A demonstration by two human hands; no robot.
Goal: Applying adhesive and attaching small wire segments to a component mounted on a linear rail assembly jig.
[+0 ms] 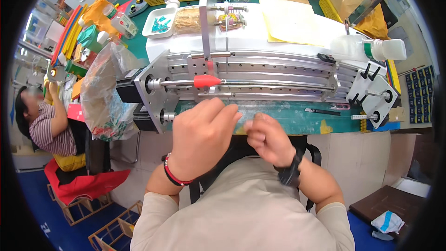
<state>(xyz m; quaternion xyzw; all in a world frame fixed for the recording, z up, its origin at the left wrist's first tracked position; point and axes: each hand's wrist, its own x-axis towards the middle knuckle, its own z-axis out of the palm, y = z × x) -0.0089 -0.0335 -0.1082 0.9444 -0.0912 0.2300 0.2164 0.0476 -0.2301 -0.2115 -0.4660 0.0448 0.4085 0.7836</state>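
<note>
My left hand (202, 137) is closed in a pinch in front of the metal winding machine (255, 83). Whatever lies between its fingertips is too small to make out. Close beside it on the right, my right hand (270, 139) is also closed, fingers curled, on a fine thread (311, 119). That thread runs rightward, low over the green mat, to the small spindle (364, 117) at the machine's right end. Above my left hand, a red cone-shaped tip (206, 81) with a small wire loop sits on the machine's rod.
Small scissors or snips (340, 107) and a dark-handled cutter (322, 111) lie on the green mat (297, 128). Behind the machine are a white tray (149, 27) of teal pieces, yellow paper (290, 21) and a white bottle (392, 49). Another person (51, 121) sits at far left.
</note>
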